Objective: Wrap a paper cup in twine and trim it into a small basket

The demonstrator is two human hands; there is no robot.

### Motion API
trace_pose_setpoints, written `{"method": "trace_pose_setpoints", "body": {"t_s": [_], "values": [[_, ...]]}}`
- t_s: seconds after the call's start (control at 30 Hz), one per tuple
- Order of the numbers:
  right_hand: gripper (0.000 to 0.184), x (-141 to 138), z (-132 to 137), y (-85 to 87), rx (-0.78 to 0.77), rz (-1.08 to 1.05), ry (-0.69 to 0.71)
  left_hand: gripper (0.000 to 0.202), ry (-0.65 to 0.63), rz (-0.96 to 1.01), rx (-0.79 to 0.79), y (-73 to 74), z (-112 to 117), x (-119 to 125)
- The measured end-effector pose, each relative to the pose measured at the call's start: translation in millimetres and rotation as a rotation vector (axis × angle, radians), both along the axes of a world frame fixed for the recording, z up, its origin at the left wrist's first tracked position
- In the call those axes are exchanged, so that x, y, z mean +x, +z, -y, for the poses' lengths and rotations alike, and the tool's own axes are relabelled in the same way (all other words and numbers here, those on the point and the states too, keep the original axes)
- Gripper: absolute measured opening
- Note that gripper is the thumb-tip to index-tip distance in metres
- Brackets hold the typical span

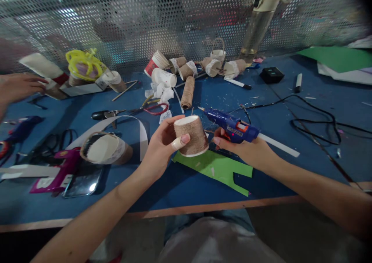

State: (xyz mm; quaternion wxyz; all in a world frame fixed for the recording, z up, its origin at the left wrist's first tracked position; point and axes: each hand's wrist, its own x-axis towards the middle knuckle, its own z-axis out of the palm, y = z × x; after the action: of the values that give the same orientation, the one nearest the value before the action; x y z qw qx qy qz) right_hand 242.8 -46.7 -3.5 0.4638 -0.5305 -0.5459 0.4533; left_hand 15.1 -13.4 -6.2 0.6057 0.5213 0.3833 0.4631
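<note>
Two hands grip: the left hand (161, 148) pinches the likely light, crushable twine-wrapped paper cup (192, 135) by its sides, and the right hand (247, 150) clasps the hot glue gun (232, 126) just right of that cup.

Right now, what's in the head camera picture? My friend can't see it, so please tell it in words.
A left hand holds a twine-wrapped cup while the right hand holds a blue glue gun beside it, above a green paper cutout on a cluttered blue table.

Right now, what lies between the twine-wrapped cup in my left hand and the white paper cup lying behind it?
Head view: red-handled scissors and crumpled white lace scraps lie on the blue table between the twine-wrapped cup and the white paper cup.
</note>
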Motion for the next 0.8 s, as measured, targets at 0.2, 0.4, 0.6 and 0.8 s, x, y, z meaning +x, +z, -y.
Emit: {"method": "trace_pose_setpoints", "body": {"t_s": [0.2, 0.4, 0.6, 0.8], "values": [[0.024, -1.1, 0.8, -5.0, -0.018, -0.038, -0.006, 0.048, 0.002, 0.039, -0.039, 2.0, 1.7, 1.7], [0.024, 0.1, 2.7, -7.6, -0.056, -0.081, 0.004, 0.048, -0.008, 0.058, -0.061, 4.2, 3.4, 2.9], [0.023, 1.6, 3.1, -8.0, -0.024, -0.064, 0.027, 0.047, -0.009, 0.099, -0.095, 4.1, 3.7, 2.4], [0.027, 2.4, 2.7, -6.1, -0.037, -0.069, 0.057, 0.048, -0.029, 0.128, -0.144, 4.6, 4.9, 2.8]]}}
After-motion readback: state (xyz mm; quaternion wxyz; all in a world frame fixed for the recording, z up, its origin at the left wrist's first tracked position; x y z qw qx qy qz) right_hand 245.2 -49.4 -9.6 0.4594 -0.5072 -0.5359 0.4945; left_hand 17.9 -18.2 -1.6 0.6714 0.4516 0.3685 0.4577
